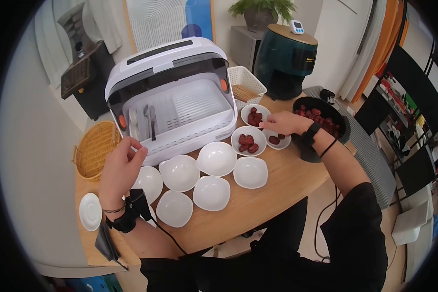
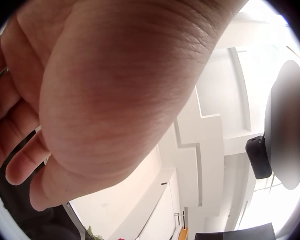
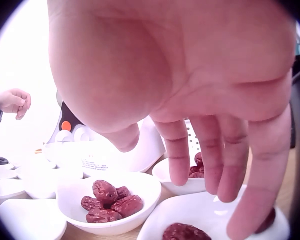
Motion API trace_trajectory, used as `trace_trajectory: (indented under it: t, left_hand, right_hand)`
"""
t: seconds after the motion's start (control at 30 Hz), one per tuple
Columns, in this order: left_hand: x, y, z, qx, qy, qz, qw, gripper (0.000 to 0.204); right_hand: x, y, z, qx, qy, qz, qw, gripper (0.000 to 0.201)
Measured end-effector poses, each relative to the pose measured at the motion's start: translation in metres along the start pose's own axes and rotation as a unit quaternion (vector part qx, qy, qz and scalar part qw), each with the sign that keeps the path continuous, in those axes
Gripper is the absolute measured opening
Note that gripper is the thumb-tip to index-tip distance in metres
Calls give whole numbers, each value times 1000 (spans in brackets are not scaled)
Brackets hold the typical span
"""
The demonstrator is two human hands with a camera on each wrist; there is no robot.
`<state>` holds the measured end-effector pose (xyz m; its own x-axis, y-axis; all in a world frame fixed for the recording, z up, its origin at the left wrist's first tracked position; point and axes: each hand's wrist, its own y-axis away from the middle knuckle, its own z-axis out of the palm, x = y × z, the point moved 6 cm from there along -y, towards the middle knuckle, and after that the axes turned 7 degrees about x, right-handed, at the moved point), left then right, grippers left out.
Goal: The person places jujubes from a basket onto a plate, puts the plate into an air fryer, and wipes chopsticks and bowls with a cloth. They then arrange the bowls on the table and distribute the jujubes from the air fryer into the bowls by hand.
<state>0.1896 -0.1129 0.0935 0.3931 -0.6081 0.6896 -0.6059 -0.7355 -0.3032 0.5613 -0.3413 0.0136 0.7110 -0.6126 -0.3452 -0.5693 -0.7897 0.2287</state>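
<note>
My right hand (image 1: 284, 122) hovers over a small white bowl (image 1: 285, 143) with a few red dates in it. In the right wrist view, its fingers hang down over this bowl (image 3: 157, 222), the thumb apart, and no date shows between them. Beside it, a second bowl (image 1: 235, 142) has several dates (image 1: 246, 140), and a third bowl (image 1: 245, 112) behind has more. A black pot (image 1: 347, 127) of dates (image 1: 321, 117) stands to the right. My left hand (image 1: 119, 168) is raised near the white dish cabinet, fingers loosely bent, holding nothing.
Several white bowls (image 1: 216, 158) without dates stand in front of the white cabinet (image 1: 173, 141) with its lid raised. At the left are a wicker basket (image 1: 96, 151) and a small white dish (image 1: 90, 211). Behind stand a white basket (image 1: 248, 78) and a green air fryer (image 1: 283, 58).
</note>
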Motion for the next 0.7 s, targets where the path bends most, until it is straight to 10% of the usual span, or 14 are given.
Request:
trace_trajectory:
  t: [0.27,0.4,0.7]
  left_hand:
    - [-6,-1,-1,2,2,3,1000,17]
    - [-6,-2,0,1,4,-2,1000,18]
    - [-3,-2,0,0,-2,-2,1000,18]
  right_hand:
    - [63,6,-85,241,56,-88,965,36]
    - [112,18,-87,76,99,127,984,38]
    - [123,8,-55,-28,-42,187,981,57]
